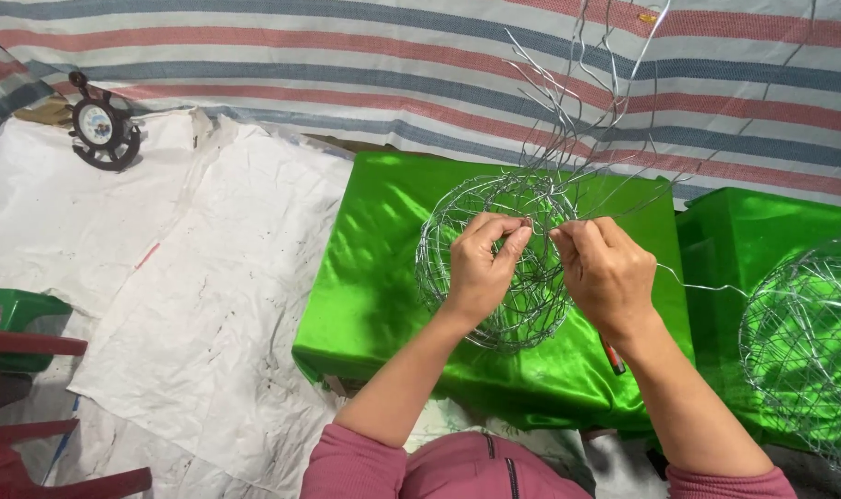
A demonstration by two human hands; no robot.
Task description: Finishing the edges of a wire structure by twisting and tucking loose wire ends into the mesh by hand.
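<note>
A round ball of woven silver wire [531,314] rests on a block covered in shiny green cloth [374,277]. My left hand [481,263] pinches a wire strand at the ball's top front. My right hand [605,273] grips another strand just beside it, fingertips almost meeting the left hand's. Loose wire ends [578,102] rise from the ball up toward the striped cloth. A single wire [707,288] trails from my right hand to the right.
A second wire ball [809,342] sits on another green block [762,231] at the right edge. White sheets [189,277] cover the floor at left. A small ship-wheel ornament [102,129] lies at far left, red plastic furniture [23,453] at bottom left. Striped tarp [347,55] lies behind.
</note>
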